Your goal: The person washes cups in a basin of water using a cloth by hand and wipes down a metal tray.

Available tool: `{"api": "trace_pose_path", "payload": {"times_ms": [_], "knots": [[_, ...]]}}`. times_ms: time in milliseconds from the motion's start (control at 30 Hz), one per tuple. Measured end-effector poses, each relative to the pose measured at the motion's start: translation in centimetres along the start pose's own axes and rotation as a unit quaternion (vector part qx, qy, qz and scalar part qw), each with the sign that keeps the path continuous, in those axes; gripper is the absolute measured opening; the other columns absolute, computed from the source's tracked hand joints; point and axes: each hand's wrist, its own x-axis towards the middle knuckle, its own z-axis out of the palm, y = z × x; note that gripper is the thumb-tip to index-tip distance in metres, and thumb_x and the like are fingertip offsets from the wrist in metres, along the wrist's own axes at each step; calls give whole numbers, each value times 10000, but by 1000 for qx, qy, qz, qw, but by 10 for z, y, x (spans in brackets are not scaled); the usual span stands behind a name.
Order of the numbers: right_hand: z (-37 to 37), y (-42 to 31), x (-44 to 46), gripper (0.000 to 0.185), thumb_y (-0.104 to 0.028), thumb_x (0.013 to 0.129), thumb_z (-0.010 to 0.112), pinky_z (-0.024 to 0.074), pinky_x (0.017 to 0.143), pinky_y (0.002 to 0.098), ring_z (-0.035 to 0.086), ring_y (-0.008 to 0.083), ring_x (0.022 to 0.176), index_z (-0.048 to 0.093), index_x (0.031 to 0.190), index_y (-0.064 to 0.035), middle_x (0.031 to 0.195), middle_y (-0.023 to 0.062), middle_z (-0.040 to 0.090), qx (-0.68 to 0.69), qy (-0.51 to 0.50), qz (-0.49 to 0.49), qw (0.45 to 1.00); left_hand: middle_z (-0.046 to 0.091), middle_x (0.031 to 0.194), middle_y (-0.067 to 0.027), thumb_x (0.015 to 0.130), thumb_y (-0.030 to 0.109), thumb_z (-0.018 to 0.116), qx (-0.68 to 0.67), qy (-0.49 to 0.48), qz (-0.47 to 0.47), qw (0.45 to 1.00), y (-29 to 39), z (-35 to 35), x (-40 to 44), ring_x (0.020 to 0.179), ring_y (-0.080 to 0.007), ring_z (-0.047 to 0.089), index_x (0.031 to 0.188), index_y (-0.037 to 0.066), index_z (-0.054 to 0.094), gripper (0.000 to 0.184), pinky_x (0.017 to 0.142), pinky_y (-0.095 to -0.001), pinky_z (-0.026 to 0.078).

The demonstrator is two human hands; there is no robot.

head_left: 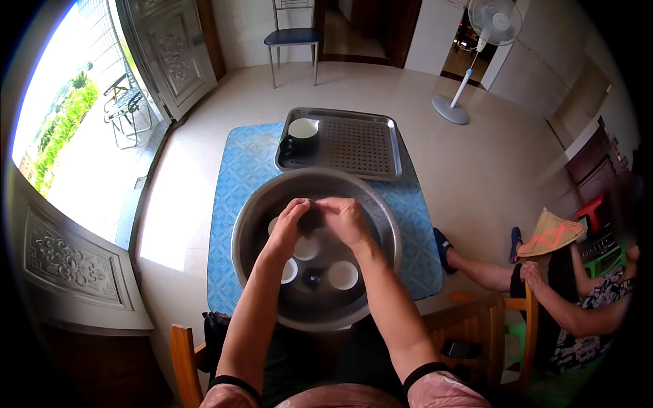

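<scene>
Both my hands meet over a large round metal basin (248,251) on a blue patterned table. Between them is a small dark object (312,216), its shape partly covered by fingers. My left hand (291,221) curls round its left side, and my right hand (345,219) pinches it from the right. White cups (343,275) lie in the basin below, along with a small dark piece (312,277). Behind the basin, a perforated metal tray (354,144) holds a white cup (303,128) and dark items (288,145) at its left end.
A wooden chair (469,333) stands at the lower right. Beside it sits a person (571,309) holding a woven fan (549,234). A floor fan (462,88) and a blue-seated chair (292,37) are farther back. An open metal door (173,54) is at the left.
</scene>
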Motion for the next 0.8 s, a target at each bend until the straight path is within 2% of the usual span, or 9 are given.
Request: {"api": "trace_pose_path", "payload": {"times_ms": [67, 167, 200, 367, 467, 533, 600, 733, 800], "knots": [[2, -5, 0, 151, -108, 859, 649, 539, 695, 290, 699, 168, 797, 712, 935, 7, 837, 126, 726, -135, 110, -55, 983, 575, 940, -41, 950, 298, 530, -21, 37, -5, 999, -1, 0, 2, 837, -152, 574, 1035, 93, 553, 224, 655, -300, 489], [0, 6, -2, 153, -128, 854, 636, 546, 726, 358, 707, 272, 824, 712, 928, -19, 862, 180, 705, -228, 156, 31, 961, 577, 941, -46, 950, 289, 539, -69, 91, -14, 993, 1, 4, 2, 864, -163, 583, 1029, 94, 552, 211, 716, -321, 513], [1, 7, -3, 150, -134, 850, 630, 543, 735, 381, 698, 299, 827, 713, 919, -30, 863, 187, 701, -285, 148, 42, 946, 591, 975, -57, 951, 282, 548, -89, 89, -7, 992, -1, 0, 5, 868, -173, 599, 1051, 92, 558, 215, 776, -344, 524], [4, 35, -4, 148, -140, 835, 585, 518, 780, 470, 654, 398, 841, 714, 885, -88, 874, 225, 676, -485, 83, 147, 858, 633, 985, -9, 957, 285, 562, -98, 74, -18, 992, -1, -2, 5, 826, -133, 594, 1055, 98, 610, 216, 777, -307, 494], [2, 24, -4, 133, -144, 848, 634, 527, 708, 438, 678, 344, 799, 701, 914, -50, 851, 163, 698, -420, 106, 108, 895, 653, 995, 2, 968, 280, 554, -104, 77, -5, 992, -13, -12, 12, 839, -115, 598, 1075, 89, 628, 231, 808, -297, 483], [4, 9, 1, 143, -148, 852, 646, 530, 695, 414, 679, 326, 798, 696, 929, -38, 851, 150, 701, -266, 188, 23, 945, 657, 1006, 3, 975, 269, 547, -98, 81, 14, 992, -14, -14, 13, 851, -108, 602, 1102, 85, 628, 238, 820, -283, 479], [9, -10, 2, 150, -156, 859, 664, 532, 662, 368, 680, 294, 793, 696, 945, -37, 876, 121, 705, -164, 245, -51, 954, 657, 1022, -7, 983, 250, 535, -78, 88, 37, 992, -15, -11, 12, 861, -107, 608, 1136, 82, 616, 241, 826, -261, 480], [19, -13, 4, 121, -136, 848, 672, 505, 748, 360, 665, 246, 844, 711, 942, -72, 956, 71, 710, -269, 165, -254, 914, 657, 1027, 9, 984, 256, 542, -66, 78, 59, 993, -21, -9, 15, 848, -82, 592, 1146, 79, 627, 255, 811, -248, 474], [21, -10, 3, 123, -145, 838, 681, 485, 778, 346, 638, 240, 840, 722, 935, -80, 961, 64, 710, -320, 175, -247, 898, 655, 1019, 14, 981, 267, 550, -61, 67, 76, 993, -23, -8, 16, 838, -73, 587, 1141, 80, 631, 259, 806, -243, 471]]}}
